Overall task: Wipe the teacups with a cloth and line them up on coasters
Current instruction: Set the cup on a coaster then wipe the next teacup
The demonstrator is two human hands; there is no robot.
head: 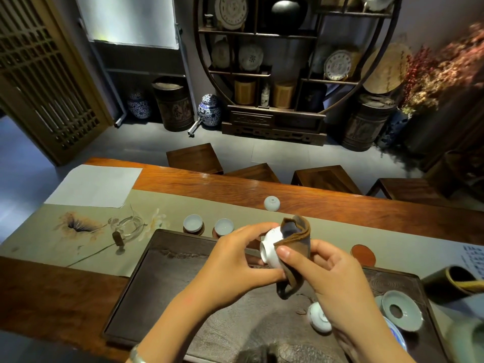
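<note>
So here my left hand (235,260) has its grip wrapped around a small white teacup (269,248), tipped on its side with the mouth facing left, held above the dark tray (162,284). My right hand (337,279) is pinching a soft brown cloth (296,247), folded over with a darker inner face, pressed against the cup's outer wall. The glaze looks smooth and glossy; the cloth looks matte, with a stitched edge.

On the bench (340,200), a polished reddish wood slab, a grey-green runner (209,205) carries two pale celadon cups (193,222) sitting upright on round dark coasters (200,230), side by side just behind the tray. Both look empty. A third pale cup (271,203) sits upside down farther back on the runner. A bare orange-red coaster (362,254) lies to the right, nothing on it.

On the tray near my right wrist there's another white cup (318,318) on its side, and a celadon saucer-like dish (402,313) with a dark centre.
</note>
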